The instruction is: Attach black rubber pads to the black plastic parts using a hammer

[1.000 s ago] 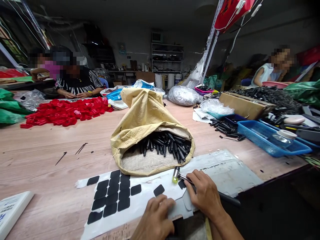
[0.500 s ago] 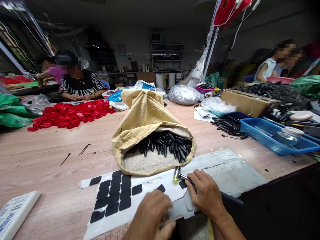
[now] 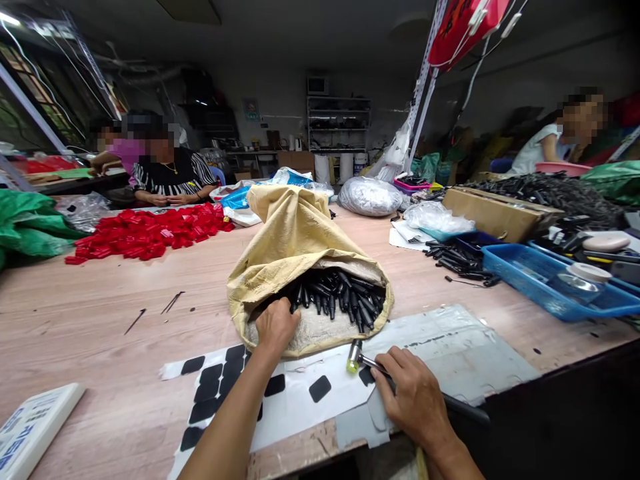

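Note:
My left hand reaches into the mouth of a yellow woven sack, at its left side. Its fingers curl against a heap of slim black tapered pieces; the fingertips are hidden, so what they grip cannot be made out. My right hand rests at the table's front edge, closed around the handle of a small hammer with a metal head and a yellow-green face. Beneath both arms lies a white sheet with several black rounded-square stickers, partly covered by my left forearm.
Red parts are heaped at the left, near a co-worker. A white box lies at front left. On the right are a grey sheet, a blue tray, loose black pieces and a cardboard box.
My left hand has moved from the table's front edge up and forward into the sack's mouth. My right hand still holds the hammer in nearly the same spot. The view has shifted slightly.

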